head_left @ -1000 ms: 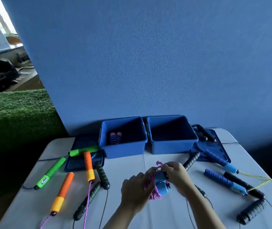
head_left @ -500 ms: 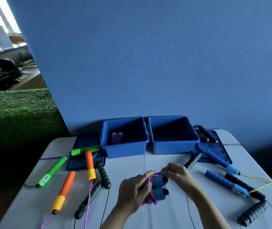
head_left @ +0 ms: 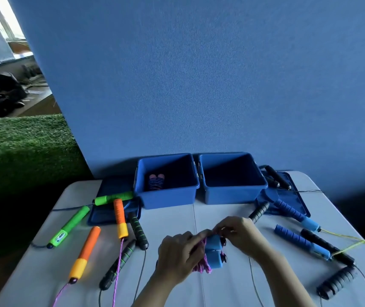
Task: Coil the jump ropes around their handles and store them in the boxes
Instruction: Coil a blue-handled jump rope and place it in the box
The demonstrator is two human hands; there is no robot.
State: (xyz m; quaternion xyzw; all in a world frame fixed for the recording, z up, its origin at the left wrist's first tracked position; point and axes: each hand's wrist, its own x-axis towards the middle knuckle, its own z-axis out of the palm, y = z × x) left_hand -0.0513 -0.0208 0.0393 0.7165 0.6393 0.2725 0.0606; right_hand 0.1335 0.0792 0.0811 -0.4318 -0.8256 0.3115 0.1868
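Left grip (head_left: 178,254) | pink-roped handles (head_left: 213,251) between | right grip (head_left: 240,234)

Your white table (head_left: 170,222) carries two open blue boxes (head_left: 168,196), two flat lids (head_left: 110,212) beside them, and loose jump-rope handles (head_left: 86,251) scattered left and right.

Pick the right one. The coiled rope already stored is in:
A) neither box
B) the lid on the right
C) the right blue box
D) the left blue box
D: a wrapped pink-handled rope stands inside the left blue box, while the right blue box shows nothing inside.
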